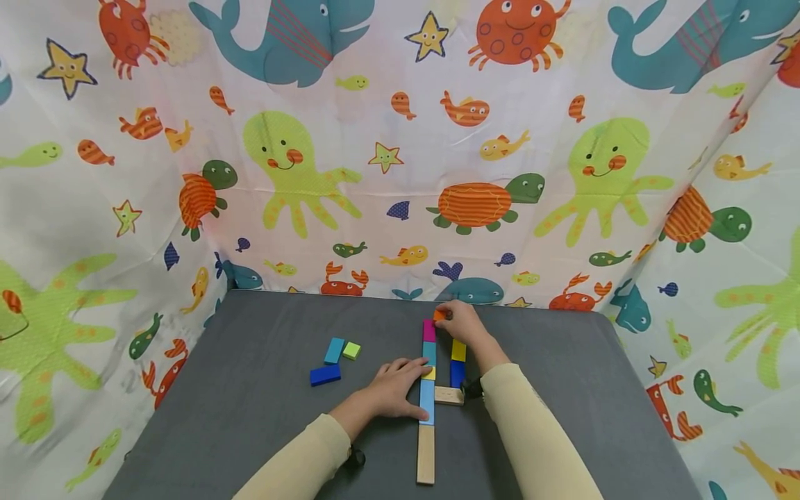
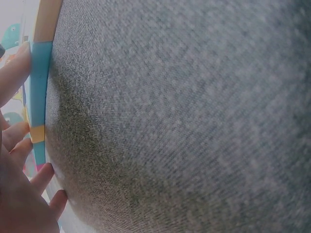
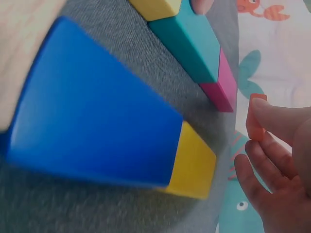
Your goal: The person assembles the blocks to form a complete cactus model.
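A straight row of blocks runs away from me: a long wooden block (image 1: pixel 426 455), a light blue block (image 1: pixel 427 410), a yellow block (image 1: pixel 430 373), a teal block (image 1: pixel 428 353) and a magenta block (image 1: pixel 428 330) at the far end. My left hand (image 1: pixel 392 392), thumb and fingers spread, rests against the row's left side and top. Between thumb and fingertips my right hand (image 1: pixel 465 326) pinches a small orange block (image 3: pixel 255 119), close by the magenta end. Right of the row, a short wooden block (image 1: pixel 448 396) adjoins it, with a dark blue block (image 1: pixel 457 373) and yellow block (image 1: pixel 459 349) beyond.
Left of the row lie a loose blue block (image 1: pixel 325 376), a light blue block (image 1: pixel 334 351) and a small green block (image 1: pixel 352 350). The grey table (image 1: pixel 250 417) ends at a curtain (image 1: pixel 375 208) printed with sea animals, which also hangs along both sides.
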Demonstrator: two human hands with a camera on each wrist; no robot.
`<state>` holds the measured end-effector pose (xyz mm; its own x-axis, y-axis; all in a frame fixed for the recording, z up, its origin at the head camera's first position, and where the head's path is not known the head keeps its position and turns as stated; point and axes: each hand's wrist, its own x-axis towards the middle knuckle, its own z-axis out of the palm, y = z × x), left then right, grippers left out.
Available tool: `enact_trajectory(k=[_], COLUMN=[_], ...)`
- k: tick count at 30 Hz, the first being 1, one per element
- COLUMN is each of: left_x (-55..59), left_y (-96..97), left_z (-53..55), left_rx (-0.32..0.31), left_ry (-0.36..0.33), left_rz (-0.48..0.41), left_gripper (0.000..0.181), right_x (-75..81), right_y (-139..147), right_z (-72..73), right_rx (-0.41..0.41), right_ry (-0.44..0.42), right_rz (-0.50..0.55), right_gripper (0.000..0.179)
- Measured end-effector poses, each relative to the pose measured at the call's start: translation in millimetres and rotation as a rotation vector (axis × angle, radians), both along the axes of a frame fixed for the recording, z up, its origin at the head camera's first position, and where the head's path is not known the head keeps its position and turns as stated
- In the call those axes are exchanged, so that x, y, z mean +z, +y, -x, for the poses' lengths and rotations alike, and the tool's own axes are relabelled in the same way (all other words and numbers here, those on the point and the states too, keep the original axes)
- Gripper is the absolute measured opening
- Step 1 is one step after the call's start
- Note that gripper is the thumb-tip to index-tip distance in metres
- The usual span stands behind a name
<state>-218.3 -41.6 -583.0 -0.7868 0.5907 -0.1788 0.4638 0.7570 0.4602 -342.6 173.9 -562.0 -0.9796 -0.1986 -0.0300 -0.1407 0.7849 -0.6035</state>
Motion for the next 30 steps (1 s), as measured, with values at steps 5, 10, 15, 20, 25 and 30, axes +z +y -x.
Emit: enact_trajectory(k=[5,10,15,20,25,30], left_x=[-0.5,-3.2,-4.1,-2.7,-2.5,-2.8], left_y=[-1.4,-1.7,-1.8,-2.2,-3.1,-2.5], left_z=[1.7,2.0,1.3,0.4,0.6,0.7], left_rx=[-0.005,-0.015,-0.015,-0.006,-0.003,-0.007], left_ry=[-0.008,0.000,0.012,0.011,0.009,0.008], left_rz=[-0.018,-0.018,-0.017,-0.026,-0.028,-0.027], left_gripper=[0.093,0.093,0.093,0.093,0.093,0.092], right_x=[1.1,1.4,2.2,0.7,-2.6,-8.8], right_y=[-10,-19,-26,-28,-29,-28], right_z=[7.8,13.7,20.1,25.4,28.2,30.6], right_rx=[-0.007,0.005,0.016,-0.003,-0.021,-0.021], right_ry=[0.000,0.001,-0.004,-0.036,-0.082,-0.095], right_rz=[0.003,-0.013,-0.013,-0.007,-0.006,-0.015], right_gripper=[0.037,0.036,0.035,0.035,0.036,0.038])
